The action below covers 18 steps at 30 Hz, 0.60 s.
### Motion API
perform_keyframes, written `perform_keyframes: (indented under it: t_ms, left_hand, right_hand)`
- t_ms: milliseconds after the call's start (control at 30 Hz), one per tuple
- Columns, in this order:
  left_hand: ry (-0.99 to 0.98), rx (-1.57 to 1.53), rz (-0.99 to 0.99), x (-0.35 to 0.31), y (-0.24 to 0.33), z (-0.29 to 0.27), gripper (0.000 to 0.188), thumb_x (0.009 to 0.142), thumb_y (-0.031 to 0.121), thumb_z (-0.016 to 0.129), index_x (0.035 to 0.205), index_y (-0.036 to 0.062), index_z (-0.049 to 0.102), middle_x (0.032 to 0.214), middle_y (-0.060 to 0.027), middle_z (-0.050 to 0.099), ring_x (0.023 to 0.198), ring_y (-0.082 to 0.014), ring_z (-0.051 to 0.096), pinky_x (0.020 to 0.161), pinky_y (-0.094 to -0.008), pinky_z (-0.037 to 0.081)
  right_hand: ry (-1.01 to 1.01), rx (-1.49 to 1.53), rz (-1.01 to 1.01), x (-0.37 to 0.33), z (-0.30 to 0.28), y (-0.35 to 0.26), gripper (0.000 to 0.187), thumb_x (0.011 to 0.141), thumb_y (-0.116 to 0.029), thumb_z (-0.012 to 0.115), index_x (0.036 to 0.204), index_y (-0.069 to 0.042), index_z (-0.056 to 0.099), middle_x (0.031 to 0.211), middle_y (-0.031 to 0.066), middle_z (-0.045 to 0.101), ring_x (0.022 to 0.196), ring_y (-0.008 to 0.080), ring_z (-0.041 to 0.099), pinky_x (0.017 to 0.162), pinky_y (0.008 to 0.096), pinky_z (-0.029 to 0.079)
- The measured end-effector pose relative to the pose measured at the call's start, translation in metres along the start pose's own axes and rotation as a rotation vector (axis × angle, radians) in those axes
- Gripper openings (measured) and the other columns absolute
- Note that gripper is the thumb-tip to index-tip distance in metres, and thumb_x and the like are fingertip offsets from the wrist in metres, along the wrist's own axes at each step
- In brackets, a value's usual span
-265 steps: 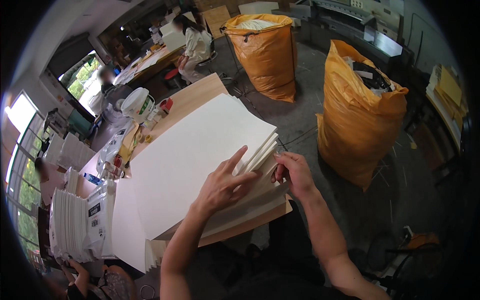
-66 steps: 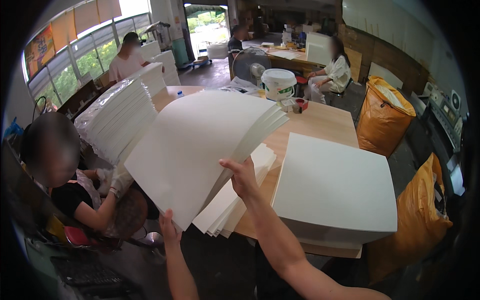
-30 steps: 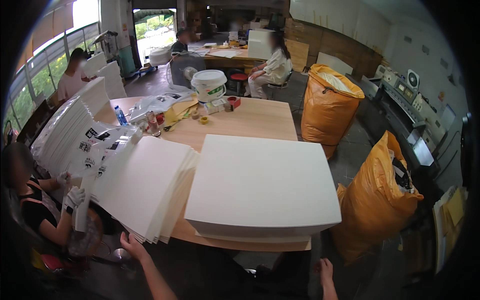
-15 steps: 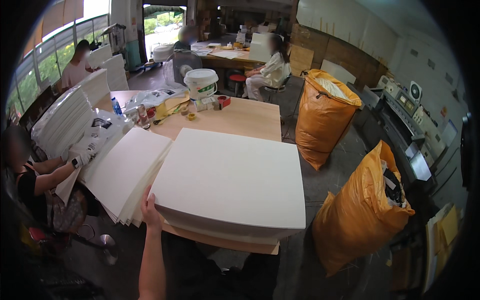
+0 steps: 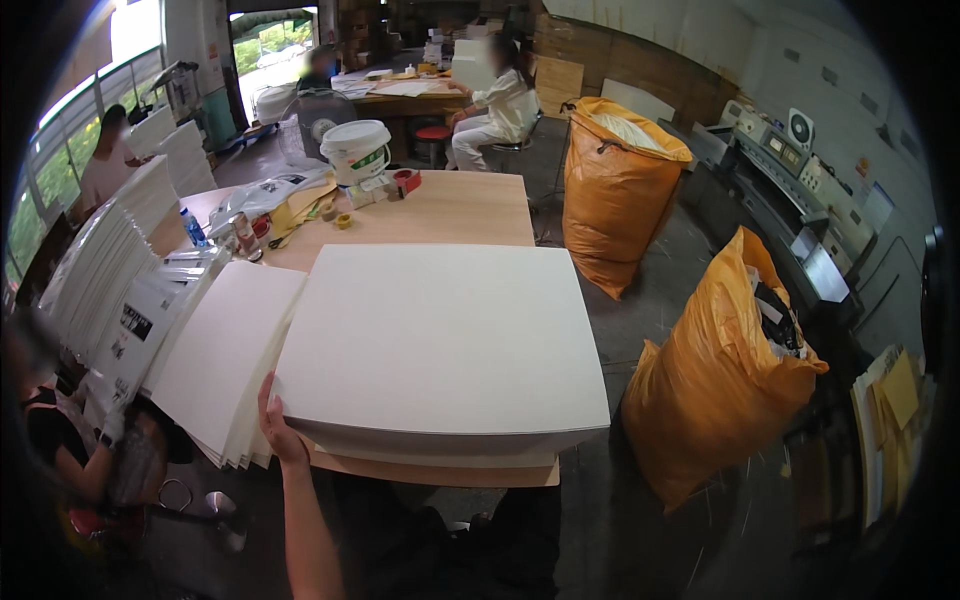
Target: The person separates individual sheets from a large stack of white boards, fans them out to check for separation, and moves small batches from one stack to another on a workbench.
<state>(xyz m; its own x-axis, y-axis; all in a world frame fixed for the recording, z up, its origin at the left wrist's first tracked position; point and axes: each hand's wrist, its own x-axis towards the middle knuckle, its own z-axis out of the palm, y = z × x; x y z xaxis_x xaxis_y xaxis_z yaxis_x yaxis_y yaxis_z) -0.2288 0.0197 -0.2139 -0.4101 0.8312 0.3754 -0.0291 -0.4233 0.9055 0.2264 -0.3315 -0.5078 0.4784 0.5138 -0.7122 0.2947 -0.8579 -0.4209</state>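
A thick stack of large white sheets [image 5: 440,340] lies squarely in front of me on the light wooden table [image 5: 440,210]. My left hand [image 5: 280,425] holds the stack at its near left corner, fingers along the left side. My right hand is out of the picture. Left of the stack, more white sheets [image 5: 225,350] lie fanned out, their near edges overhanging the table.
At the left sits a co-worker with a gloved hand [image 5: 113,425], beside tall white stacks [image 5: 95,260]. A white bucket [image 5: 356,152], red tape dispenser [image 5: 406,181] and blue bottle [image 5: 193,228] stand farther back. Orange sacks [image 5: 620,210] [image 5: 710,385] stand right of the table.
The view has shifted, so the table and sacks sit a little higher and farther left. My left hand stays at the stack's corner. The co-worker's gloved hand has moved lower, nearer the body.
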Motion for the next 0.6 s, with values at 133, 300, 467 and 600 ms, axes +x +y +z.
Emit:
perform_keyframes:
  t_ms: [133, 300, 467, 600]
  left_hand:
    - [-0.045, 0.021, 0.034, 0.004, -0.001, -0.002, 0.046, 0.103, 0.013, 0.042, 0.143, -0.0052, 0.056, 0.147, -0.0133, 0.057, 0.138, -0.0242, 0.049, 0.120, -0.0364, 0.031]
    - [-0.067, 0.066, 0.044, 0.004, 0.001, -0.009, 0.047, 0.103, 0.012, 0.040, 0.144, -0.0054, 0.055, 0.149, -0.0144, 0.055, 0.137, -0.0252, 0.050, 0.119, -0.0380, 0.033]
    - [-0.079, 0.045, 0.013, 0.004, -0.001, -0.023, 0.048, 0.105, 0.017, 0.038, 0.146, -0.0035, 0.053, 0.151, -0.0149, 0.053, 0.139, -0.0262, 0.048, 0.119, -0.0396, 0.033]
    - [-0.088, -0.114, -0.069, -0.006, 0.002, -0.006, 0.049, 0.108, 0.024, 0.038, 0.146, -0.0034, 0.053, 0.149, -0.0147, 0.055, 0.136, -0.0270, 0.051, 0.118, -0.0404, 0.036]
  right_hand:
    - [-0.011, -0.021, 0.066, -0.002, 0.031, 0.036, 0.030, 0.098, -0.028, 0.060, 0.104, -0.003, 0.075, 0.093, 0.0161, 0.074, 0.087, 0.0299, 0.072, 0.078, 0.0412, 0.057]
    - [0.295, -0.066, -0.134, 0.013, 0.014, 0.069, 0.030, 0.097, -0.029, 0.062, 0.104, -0.004, 0.075, 0.093, 0.0165, 0.074, 0.089, 0.0311, 0.073, 0.078, 0.0418, 0.057]
    - [0.437, 0.682, -0.629, -0.068, -0.179, -0.166, 0.032, 0.103, -0.025, 0.065, 0.125, -0.003, 0.070, 0.118, 0.0050, 0.072, 0.110, 0.0149, 0.066, 0.096, 0.0310, 0.051]
    - [0.393, 0.956, -1.080, -0.134, -0.210, -0.272, 0.059, 0.108, -0.035, 0.054, 0.151, 0.004, 0.046, 0.153, 0.0181, 0.051, 0.143, 0.0276, 0.048, 0.118, 0.0393, 0.038]
